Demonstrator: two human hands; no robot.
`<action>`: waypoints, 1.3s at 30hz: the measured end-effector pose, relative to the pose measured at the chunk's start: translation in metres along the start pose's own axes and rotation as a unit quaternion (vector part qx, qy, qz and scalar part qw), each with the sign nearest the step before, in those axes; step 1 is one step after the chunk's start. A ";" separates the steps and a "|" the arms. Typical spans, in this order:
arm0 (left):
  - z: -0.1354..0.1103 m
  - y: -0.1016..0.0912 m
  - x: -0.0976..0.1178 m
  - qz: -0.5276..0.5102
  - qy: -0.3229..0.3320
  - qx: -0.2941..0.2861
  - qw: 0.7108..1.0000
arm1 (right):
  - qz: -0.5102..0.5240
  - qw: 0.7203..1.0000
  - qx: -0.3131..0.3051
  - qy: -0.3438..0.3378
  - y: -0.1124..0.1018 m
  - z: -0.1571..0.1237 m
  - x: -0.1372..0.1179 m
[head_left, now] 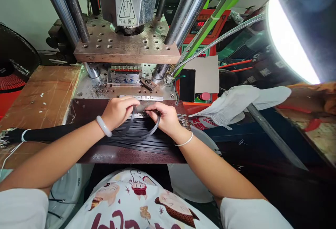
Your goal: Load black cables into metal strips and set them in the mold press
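My left hand and my right hand rest close together on the dark work plate in front of a press. Each hand is closed in a pinch on one end of a thin black cable that loops back toward me between them. The pinched ends lie over a small metal fixture with slots. A bundle of black cables lies flat under my wrists and runs off to the left. A pale bangle sits on my left wrist, a thin silver one on my right.
The press ram and perforated upper plate hang above the lower die. A bright lamp on a flexible arm glares at right. A white cloth, a red button and a fan flank the bench.
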State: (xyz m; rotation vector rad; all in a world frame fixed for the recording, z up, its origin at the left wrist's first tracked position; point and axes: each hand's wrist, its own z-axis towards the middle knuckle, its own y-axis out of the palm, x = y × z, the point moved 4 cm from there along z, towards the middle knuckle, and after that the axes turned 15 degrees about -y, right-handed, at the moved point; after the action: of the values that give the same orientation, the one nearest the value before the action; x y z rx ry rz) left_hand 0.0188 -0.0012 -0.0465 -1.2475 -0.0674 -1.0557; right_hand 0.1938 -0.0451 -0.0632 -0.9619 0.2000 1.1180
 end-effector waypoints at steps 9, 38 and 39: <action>-0.009 -0.003 -0.002 -0.080 -0.014 0.003 0.997 | -0.120 0.975 -0.103 -0.157 0.012 0.001 -0.020; -0.018 -0.028 0.011 0.234 -0.051 -0.039 0.970 | -0.009 1.000 -0.029 -0.003 -0.013 -0.005 0.000; -0.018 -0.028 0.007 0.220 -0.057 -0.037 0.973 | -0.035 0.999 -0.035 -0.018 -0.017 -0.004 0.000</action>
State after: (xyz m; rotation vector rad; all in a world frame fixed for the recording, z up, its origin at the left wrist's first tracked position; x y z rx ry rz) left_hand -0.0049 -0.0182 -0.0292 -1.3135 0.1561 -0.6056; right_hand 0.2089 -0.0501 -0.0563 -1.0029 0.0983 1.0820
